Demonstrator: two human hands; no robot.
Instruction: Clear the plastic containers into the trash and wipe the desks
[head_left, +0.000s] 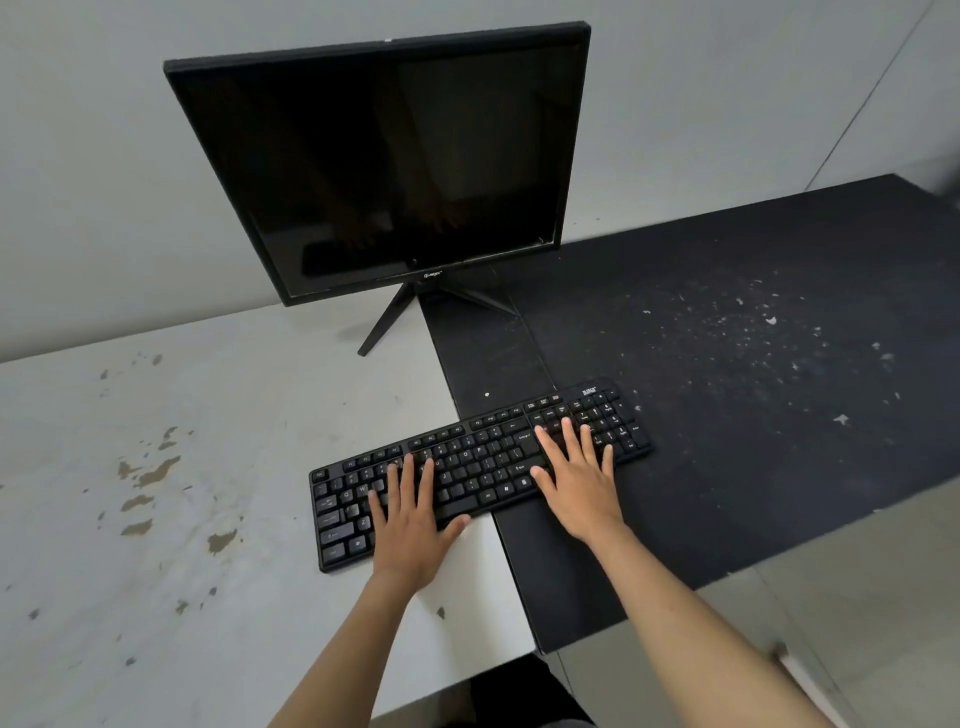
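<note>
Resting flat on the black plastic keyboard (478, 470), both the left hand (410, 512) and right hand (576, 480) are spread, fingers straight, nothing gripped. No plastic containers are seen; the speckled black counter (753, 364) probably gets wiped next, once the keyboard's shifted.

A keyboard (478, 470) and monitor (379, 166) straddle the white desk (156, 519) and black desk (753, 389).
</note>
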